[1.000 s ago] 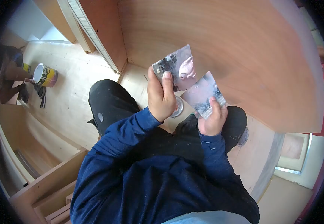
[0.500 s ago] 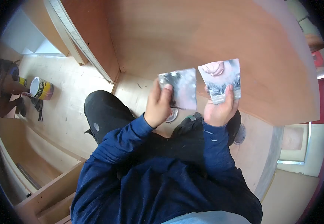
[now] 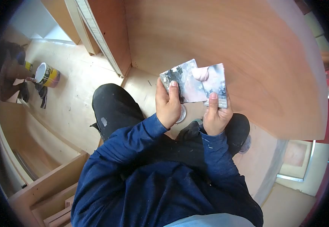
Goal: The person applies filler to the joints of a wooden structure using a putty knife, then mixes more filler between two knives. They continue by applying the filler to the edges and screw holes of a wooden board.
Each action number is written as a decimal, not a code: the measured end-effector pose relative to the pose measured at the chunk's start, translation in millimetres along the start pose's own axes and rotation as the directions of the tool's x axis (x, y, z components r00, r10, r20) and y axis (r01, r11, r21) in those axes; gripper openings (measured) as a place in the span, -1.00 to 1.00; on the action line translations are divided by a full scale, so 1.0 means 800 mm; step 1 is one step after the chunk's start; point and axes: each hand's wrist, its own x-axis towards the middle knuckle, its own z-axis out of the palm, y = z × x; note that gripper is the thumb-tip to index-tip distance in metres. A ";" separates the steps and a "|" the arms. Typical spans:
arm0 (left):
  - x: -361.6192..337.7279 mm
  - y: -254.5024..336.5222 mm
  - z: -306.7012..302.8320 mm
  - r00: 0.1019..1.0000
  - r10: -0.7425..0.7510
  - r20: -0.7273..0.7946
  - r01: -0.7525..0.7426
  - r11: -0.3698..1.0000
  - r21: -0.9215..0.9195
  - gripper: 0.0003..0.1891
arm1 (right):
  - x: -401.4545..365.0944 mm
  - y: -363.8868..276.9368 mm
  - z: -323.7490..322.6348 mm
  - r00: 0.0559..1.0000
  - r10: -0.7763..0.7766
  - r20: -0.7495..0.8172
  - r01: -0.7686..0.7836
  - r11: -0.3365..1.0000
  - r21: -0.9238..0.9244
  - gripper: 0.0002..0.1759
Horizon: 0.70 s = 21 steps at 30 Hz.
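Observation:
My left hand grips a flat, roughly square plate smeared with pale pink and dark patches, thumb on its face. In my right hand is a second flat plate, also stained, with a lump of pink paste near its upper left corner. The two plates meet, the right one overlapping the edge of the left one. Both are held above my knees.
A curved wooden panel rises in front and to the right. On the floor at the left stands a paint bucket, beside another person. Wooden framing is at the lower left. A round lid-like object lies below my hands.
The two plates have come together from being apart; the right one moved left and the pink lump is now at the left plate's edge. The view has shifted slightly.

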 end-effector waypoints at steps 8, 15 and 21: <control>0.005 -0.004 -0.003 0.999 0.031 -0.017 -0.033 0.996 -0.083 -0.79 | -0.002 0.009 -0.036 0.931 -0.120 0.345 0.277 0.847 -0.453 -0.63; 0.005 -0.003 -0.012 0.996 0.080 0.035 -0.075 0.990 -0.123 -0.78 | 0.001 -0.024 -0.075 0.866 -0.291 0.406 0.489 0.661 -0.570 -0.47; 0.016 0.011 -0.027 0.975 0.157 0.159 -0.154 0.988 -0.029 -0.81 | 0.014 -0.063 -0.039 0.642 -0.314 0.700 0.767 0.272 -0.581 -0.41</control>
